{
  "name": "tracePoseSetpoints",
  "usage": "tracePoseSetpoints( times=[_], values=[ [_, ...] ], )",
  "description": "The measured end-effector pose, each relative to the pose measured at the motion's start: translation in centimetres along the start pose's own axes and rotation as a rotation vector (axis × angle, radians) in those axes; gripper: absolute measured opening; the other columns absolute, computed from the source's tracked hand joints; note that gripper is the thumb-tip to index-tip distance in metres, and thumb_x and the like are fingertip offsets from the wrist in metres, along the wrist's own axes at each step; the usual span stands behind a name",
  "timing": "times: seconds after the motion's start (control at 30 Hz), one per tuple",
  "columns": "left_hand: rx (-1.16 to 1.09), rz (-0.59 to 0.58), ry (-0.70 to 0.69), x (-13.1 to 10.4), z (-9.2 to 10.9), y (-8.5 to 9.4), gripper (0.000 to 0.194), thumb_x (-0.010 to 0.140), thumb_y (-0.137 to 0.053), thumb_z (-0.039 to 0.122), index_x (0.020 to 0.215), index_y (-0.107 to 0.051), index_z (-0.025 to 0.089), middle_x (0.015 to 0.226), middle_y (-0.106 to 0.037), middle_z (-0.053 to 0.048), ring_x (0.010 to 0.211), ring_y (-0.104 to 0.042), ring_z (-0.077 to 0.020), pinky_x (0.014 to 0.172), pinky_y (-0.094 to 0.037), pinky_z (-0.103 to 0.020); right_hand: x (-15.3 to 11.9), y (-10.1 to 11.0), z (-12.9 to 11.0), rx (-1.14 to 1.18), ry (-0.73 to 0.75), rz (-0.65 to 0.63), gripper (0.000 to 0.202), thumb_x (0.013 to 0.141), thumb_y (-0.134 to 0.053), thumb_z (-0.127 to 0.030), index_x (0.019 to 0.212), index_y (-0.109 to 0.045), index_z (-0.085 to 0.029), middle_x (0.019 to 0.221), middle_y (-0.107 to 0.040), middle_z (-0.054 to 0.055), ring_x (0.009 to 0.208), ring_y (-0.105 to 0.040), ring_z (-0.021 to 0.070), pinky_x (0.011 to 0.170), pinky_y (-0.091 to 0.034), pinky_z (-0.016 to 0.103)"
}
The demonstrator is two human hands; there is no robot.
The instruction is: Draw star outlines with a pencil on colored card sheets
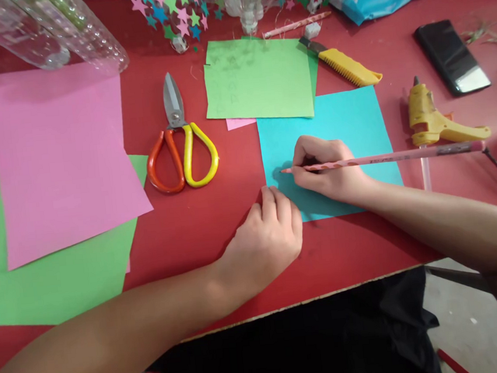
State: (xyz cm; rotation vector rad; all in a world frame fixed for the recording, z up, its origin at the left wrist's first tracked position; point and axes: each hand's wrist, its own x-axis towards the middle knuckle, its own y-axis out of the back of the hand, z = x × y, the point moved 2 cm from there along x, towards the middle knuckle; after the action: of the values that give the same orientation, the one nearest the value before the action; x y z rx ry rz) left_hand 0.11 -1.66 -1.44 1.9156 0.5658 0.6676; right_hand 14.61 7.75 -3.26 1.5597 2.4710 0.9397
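Note:
A pink pencil (404, 155) is pinched in my right hand (330, 170), its tip close to the left part of a blue sheet of paper (351, 115). I cannot make out any mark under the tip. My left hand (268, 231) is closed, fingers curled together at the sheet's lower left corner and covering it; the thumb is hidden. Above the blue sheet lies a light green paper (260, 80) with faint marks, on top of other coloured pieces. Scissors (177, 134) with one red and one yellow handle rest to the left, blades slightly apart.
A yellow utility knife (346, 65), a glue gun (430, 116) and a black phone (451, 58) lie on the right. Pink sheets (65, 157) overlap green paper (65, 292) at left. Clear plastic bottles (75, 27) and star decorations (181, 11) stand along the back.

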Motion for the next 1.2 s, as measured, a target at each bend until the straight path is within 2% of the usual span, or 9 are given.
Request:
tracePoseSetpoints(
  times=[0.43,0.87,1.2],
  values=[
    [0.017,0.005,-0.005,-0.08,0.07,-0.07,0.031,0.088,-0.043,0.003,0.103,-0.069,-0.003,0.102,-0.072,-0.026,0.094,-0.072,-0.0314,0.067,-0.06,-0.031,0.02,0.18,-0.12,0.002,-0.017,0.026,0.02,0.071,-0.054,-0.006,0.064,-0.042,-0.02,0.056,-0.039,-0.007,0.051,-0.033,0.0059,0.046,-0.026,0.022],
    [0.004,0.017,-0.002,-0.04,0.03,-0.04,0.028,0.087,-0.046,0.002,0.1,-0.071,-0.001,0.101,-0.073,-0.025,0.093,-0.073,-0.0317,0.066,-0.06,-0.031,-0.15,-0.23,-0.41,-0.017,0.118,-0.093,0.017,0.075,-0.056,-0.007,0.068,-0.046,-0.018,0.059,-0.044,-0.007,0.049,-0.037,0.0042,0.047,-0.029,0.019],
    [0.024,0.012,-0.003,0.13,0.03,-0.16,0.028,0.088,-0.048,0.005,0.102,-0.071,-0.001,0.102,-0.073,-0.024,0.095,-0.072,-0.0319,0.069,-0.061,-0.031,-0.16,-0.21,-0.75,-0.024,0.134,-0.152,0.016,0.077,-0.056,-0.007,0.069,-0.048,-0.018,0.059,-0.046,-0.006,0.05,-0.038,0.0041,0.047,-0.029,0.018]
  ],
)
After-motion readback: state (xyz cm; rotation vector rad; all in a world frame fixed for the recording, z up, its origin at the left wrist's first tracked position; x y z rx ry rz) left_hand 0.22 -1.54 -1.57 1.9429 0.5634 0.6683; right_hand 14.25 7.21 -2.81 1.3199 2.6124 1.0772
